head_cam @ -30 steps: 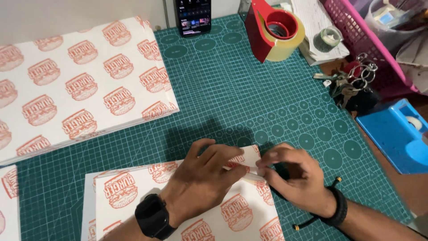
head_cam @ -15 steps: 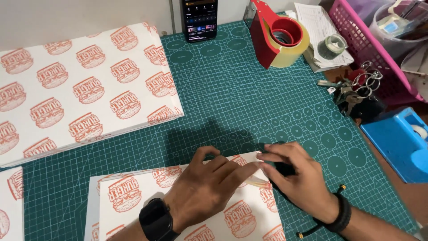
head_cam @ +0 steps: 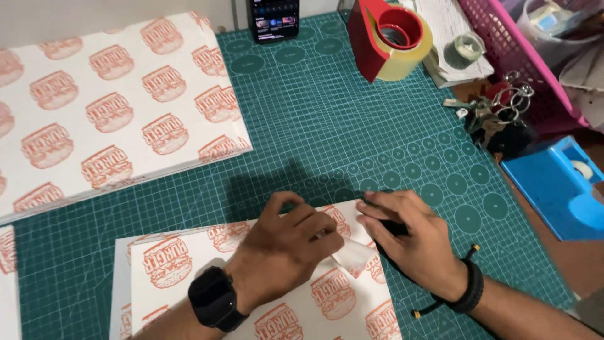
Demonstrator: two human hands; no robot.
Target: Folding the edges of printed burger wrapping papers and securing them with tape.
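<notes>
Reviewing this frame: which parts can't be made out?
- Head view: the right hand covers a dark object; its kind is unclear.
- The left hand hides the printed sheet's fold.
- The phone is cut off by the top edge.

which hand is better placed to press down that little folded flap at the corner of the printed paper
Left, probably. The left hand already lies on the printed paper with its fingertips at the folded flap. The right hand rests beside it at the sheet's right edge, over something dark, so it seems occupied.
</notes>
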